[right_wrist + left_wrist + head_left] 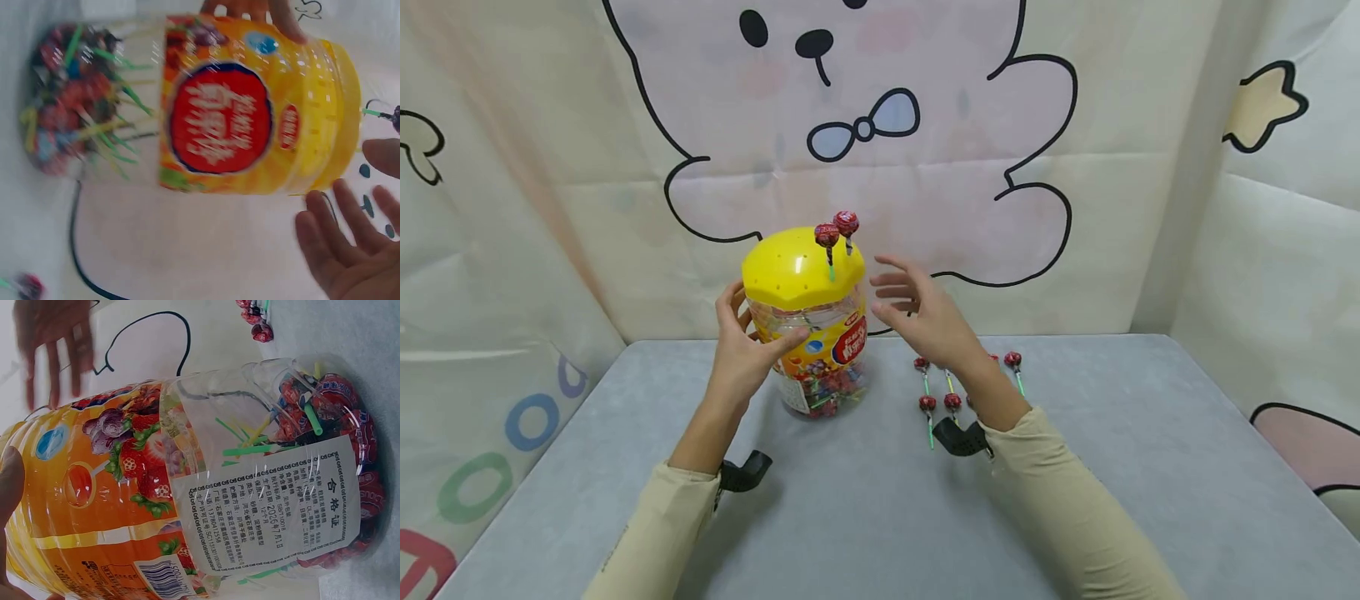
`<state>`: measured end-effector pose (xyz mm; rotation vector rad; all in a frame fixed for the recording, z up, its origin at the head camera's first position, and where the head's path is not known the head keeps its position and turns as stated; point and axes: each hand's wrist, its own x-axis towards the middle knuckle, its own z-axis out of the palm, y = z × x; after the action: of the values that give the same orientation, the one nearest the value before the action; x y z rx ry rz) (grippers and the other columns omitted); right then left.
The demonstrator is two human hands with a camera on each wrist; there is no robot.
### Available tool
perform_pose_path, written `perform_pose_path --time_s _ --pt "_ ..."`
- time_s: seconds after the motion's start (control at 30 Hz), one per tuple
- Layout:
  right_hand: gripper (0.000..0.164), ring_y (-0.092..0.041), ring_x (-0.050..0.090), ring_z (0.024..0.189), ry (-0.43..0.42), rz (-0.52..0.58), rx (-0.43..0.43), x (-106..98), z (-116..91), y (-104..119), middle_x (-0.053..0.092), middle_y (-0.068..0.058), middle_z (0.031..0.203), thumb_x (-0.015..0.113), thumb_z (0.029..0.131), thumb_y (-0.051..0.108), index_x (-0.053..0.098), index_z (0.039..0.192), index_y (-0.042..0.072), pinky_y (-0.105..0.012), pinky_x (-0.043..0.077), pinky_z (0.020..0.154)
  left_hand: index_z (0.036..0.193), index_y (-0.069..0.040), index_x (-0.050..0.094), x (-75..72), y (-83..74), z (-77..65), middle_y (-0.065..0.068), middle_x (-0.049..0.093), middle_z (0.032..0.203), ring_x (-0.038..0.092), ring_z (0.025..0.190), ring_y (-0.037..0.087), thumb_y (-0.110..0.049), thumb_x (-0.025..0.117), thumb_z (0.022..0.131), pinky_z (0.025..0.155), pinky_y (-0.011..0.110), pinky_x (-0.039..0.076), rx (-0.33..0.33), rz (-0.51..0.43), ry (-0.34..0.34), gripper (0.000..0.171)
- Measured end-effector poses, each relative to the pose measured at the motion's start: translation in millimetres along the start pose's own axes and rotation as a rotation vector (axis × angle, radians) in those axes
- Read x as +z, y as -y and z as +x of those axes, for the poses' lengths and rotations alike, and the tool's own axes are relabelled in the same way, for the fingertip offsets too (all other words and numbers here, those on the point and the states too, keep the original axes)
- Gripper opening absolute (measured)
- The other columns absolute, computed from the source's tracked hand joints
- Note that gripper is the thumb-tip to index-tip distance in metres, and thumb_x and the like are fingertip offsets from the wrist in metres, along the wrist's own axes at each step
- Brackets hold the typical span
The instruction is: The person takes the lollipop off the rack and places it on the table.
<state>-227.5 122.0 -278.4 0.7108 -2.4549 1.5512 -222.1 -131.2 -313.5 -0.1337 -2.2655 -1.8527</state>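
A clear plastic candy jar (811,348) with a yellow-orange fruit label and a yellow lid (786,271) stands near the back of the table, leaning slightly. Wrapped lollipops (337,394) fill its lower part. My left hand (741,354) grips the jar from the left, thumb across the label and fingers round the far side. Two red-wrapped lollipops (827,236) stand stick-down in the lid. To the right of the lid, my right hand (925,312) has its fingers spread and holds nothing; the right wrist view shows its fingertips (340,187) close by the lid's edge.
Several red lollipops (927,403) lie in rows on the grey table (865,517), right of the jar and partly hidden by the right forearm. Behind the table hangs a cloth backdrop (1120,208) with a cartoon bear. A black wrist mount (962,437) sits by the right cuff.
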Motion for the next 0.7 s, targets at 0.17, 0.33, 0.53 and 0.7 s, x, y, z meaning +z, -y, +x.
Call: perform_pose_path --time_s 0.17,0.33,0.53,0.7 --pt "0.064 -0.024 0.062 0.119 -0.080 -0.139 -0.196 -7.9 24.3 17.7 0.063 -0.009 0.132 0.065 0.097 0.019 0.034 0.152 0.029 -0.044 0.052 0.101 0.155 -0.028 0.006 0.7 -0.4 1.9 -0.001 0.013 0.165 0.024 0.149 0.027 -0.028 0.080 0.085 0.117 0.055 0.031 -0.004 0.004 -0.001 0.102" --pt "0.066 -0.020 0.062 0.117 -0.080 -0.210 -0.275 -5.4 39.1 26.3 0.060 -0.005 0.137 0.066 0.096 0.016 0.035 0.151 0.031 -0.039 0.053 0.097 0.155 -0.029 0.005 0.5 -1.3 1.9 0.000 0.011 0.166 0.022 0.150 0.028 -0.030 0.079 0.085 0.117 0.056 0.032 -0.014 0.010 0.008 0.102" --pt "0.062 -0.020 0.064 0.109 -0.102 -0.231 -0.294 1.1 45.2 27.0 0.061 -0.006 0.134 0.066 0.095 0.011 0.038 0.148 0.027 -0.037 0.055 0.092 0.154 -0.032 0.004 -0.9 -1.6 0.8 -0.002 0.010 0.166 0.021 0.150 0.028 -0.031 0.079 0.085 0.116 0.057 0.035 -0.020 0.005 0.018 0.102" --pt "0.058 -0.020 0.065 0.104 -0.116 -0.244 -0.295 3.0 48.4 28.1 0.069 -0.008 0.119 0.065 0.096 0.012 0.039 0.146 0.025 -0.035 0.055 0.090 0.154 -0.032 0.004 -2.4 -0.5 0.9 -0.001 0.010 0.165 0.021 0.150 0.028 -0.030 0.079 0.086 0.116 0.058 0.034 -0.021 0.016 0.012 0.101"
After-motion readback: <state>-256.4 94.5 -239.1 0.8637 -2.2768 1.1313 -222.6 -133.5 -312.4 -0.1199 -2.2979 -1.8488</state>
